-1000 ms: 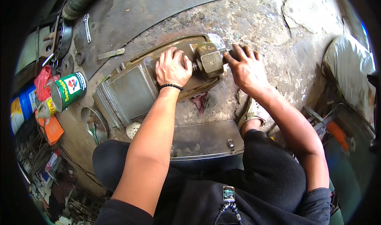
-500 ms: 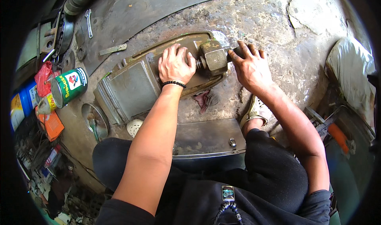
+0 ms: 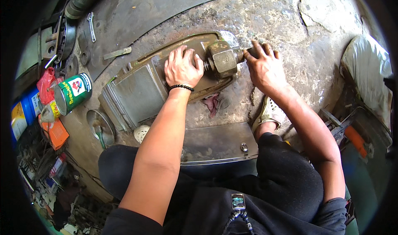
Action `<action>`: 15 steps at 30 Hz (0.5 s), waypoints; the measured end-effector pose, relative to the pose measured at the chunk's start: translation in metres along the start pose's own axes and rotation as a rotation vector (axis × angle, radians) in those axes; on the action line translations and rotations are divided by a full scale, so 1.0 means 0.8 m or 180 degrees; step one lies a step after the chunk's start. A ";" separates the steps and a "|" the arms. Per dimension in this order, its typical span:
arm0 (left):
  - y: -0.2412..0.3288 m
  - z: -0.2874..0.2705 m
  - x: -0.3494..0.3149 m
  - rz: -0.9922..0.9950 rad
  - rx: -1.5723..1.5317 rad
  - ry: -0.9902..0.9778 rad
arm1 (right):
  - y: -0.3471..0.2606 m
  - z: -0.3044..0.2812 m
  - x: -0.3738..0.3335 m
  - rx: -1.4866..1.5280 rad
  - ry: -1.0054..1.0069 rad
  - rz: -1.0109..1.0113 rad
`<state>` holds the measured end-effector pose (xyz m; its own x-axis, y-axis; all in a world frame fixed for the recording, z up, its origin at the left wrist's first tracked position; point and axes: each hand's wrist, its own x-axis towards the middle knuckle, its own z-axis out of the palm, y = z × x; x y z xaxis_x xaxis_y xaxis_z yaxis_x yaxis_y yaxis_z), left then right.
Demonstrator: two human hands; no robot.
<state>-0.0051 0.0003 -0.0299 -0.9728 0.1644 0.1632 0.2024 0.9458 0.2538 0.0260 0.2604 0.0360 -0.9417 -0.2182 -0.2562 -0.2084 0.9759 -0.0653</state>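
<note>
A heavy, grease-stained metal vise (image 3: pixel 134 92) lies on its long base on the floor in front of me. My left hand (image 3: pixel 183 68), with a black bead bracelet at the wrist, bends its fingers over the middle of the vise, thumb toward the screw. Part of the vise is hidden under that hand. A threaded screw (image 3: pixel 210 65) runs into a thick, many-sided block (image 3: pixel 223 59) at the right end. Beyond the block, my right hand (image 3: pixel 267 69) closes its blackened fingers round a dark shaft end (image 3: pixel 252 51). The palm side is out of sight.
A metal plate (image 3: pixel 217 141) lies between my feet, near a crumpled rag (image 3: pixel 211 104). At left are a green can (image 3: pixel 74 93), a bowl (image 3: pixel 108 123) holding a brush, and a flat bar (image 3: pixel 117 53). An adjustable wrench (image 3: pixel 91 26) lies farther back. A covered bundle (image 3: pixel 365 73) stands at right.
My right hand has shifted slightly right, away from the block, and more of the collar beside the block shows. My left hand stays in place on the vise.
</note>
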 end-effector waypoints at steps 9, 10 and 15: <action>-0.002 0.002 -0.001 -0.0019 -0.0115 -0.0048 | 0.014 0.009 -0.006 0.0410 0.0470 0.0263; -0.002 0.003 -0.001 -0.0013 -0.0096 -0.0049 | 0.012 0.010 -0.006 0.0408 0.0437 0.0164; 0.000 0.001 -0.001 0.0008 -0.0038 0.0016 | -0.008 0.015 -0.005 0.0503 0.0465 -0.0108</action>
<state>-0.0048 0.0001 -0.0307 -0.9717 0.1655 0.1686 0.2063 0.9420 0.2647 0.0347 0.2547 0.0257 -0.9655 -0.2362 -0.1096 -0.2074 0.9521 -0.2246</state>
